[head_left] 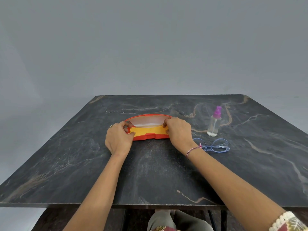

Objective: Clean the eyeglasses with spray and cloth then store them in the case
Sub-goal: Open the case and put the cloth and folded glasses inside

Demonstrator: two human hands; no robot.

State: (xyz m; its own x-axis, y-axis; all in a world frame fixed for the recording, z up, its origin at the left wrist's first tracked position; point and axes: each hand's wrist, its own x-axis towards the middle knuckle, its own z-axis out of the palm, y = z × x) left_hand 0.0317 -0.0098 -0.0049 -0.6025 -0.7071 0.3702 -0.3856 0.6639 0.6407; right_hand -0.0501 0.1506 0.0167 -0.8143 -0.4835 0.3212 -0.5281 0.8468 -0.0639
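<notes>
An orange-red glasses case (146,137) lies open in the middle of the dark marble table (83,155), its pale lid raised at the back. A yellow cloth (146,130) stretches across the case's opening. My left hand (118,139) pinches the cloth's left end and my right hand (178,130) pinches its right end. The blue clear-framed eyeglasses (214,145) lie folded on the table just right of my right wrist. A clear spray bottle (214,122) with a purple nozzle stands upright behind the glasses.
The table's near edge runs across the bottom of the view, with my lap below it. A plain grey wall stands behind the table.
</notes>
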